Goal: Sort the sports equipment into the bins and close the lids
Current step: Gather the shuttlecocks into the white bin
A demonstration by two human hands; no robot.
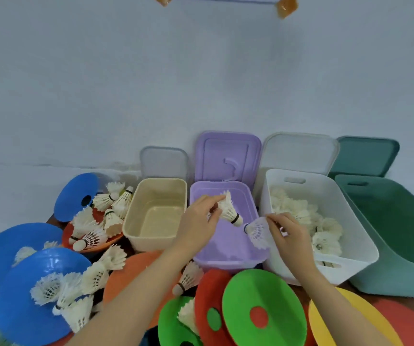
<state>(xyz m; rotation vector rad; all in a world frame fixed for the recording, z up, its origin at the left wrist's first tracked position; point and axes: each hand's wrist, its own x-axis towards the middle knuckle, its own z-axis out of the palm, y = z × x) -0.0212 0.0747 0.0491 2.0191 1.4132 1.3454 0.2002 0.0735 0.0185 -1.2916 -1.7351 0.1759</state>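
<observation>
My left hand (198, 221) pinches a white feathered shuttlecock (229, 208) over the open lilac plastic bin (228, 250); at its four o'clock, right hand (289, 233) fingers grip a white plastic-skirted shuttlecock (257, 232)

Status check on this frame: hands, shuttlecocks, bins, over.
Left hand pinches a feather shuttlecock over the purple bin. Right hand pinches a mesh shuttlecock beside the white bin. All lids open.
</observation>
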